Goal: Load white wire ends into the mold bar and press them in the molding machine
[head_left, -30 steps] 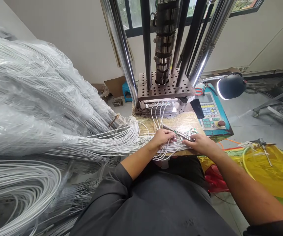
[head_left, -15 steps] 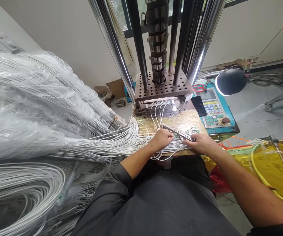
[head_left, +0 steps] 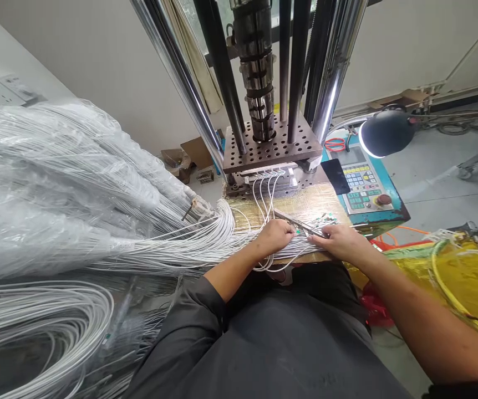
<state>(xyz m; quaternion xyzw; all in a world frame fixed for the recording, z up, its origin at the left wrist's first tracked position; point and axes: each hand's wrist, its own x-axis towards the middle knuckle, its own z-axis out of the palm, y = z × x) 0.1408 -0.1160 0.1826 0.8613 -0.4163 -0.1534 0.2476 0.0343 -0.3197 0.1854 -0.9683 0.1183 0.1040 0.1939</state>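
Note:
My left hand is closed in a pinch near a small green piece, seemingly the end of a white cable. A narrow metal bar lies slantwise beyond my fingers. My right hand grips the near right end of that bar between thumb and fingers. White cables run in from the left and pass under both hands. Several small green-and-white cable ends lie beyond the right hand. A few cables rise to a clear fixture block under the perforated press plate.
Plastic-wrapped cable bundles fill the left side, with a coiled bundle below. Right of the press are a dark phone-like slab, a teal control panel, red-handled pliers and a lit lamp. Yellow sheeting hangs at right.
The camera view has shifted slightly, so the press sits a little further left. Both hands stay in almost the same place at the metal bar, the left still pinching.

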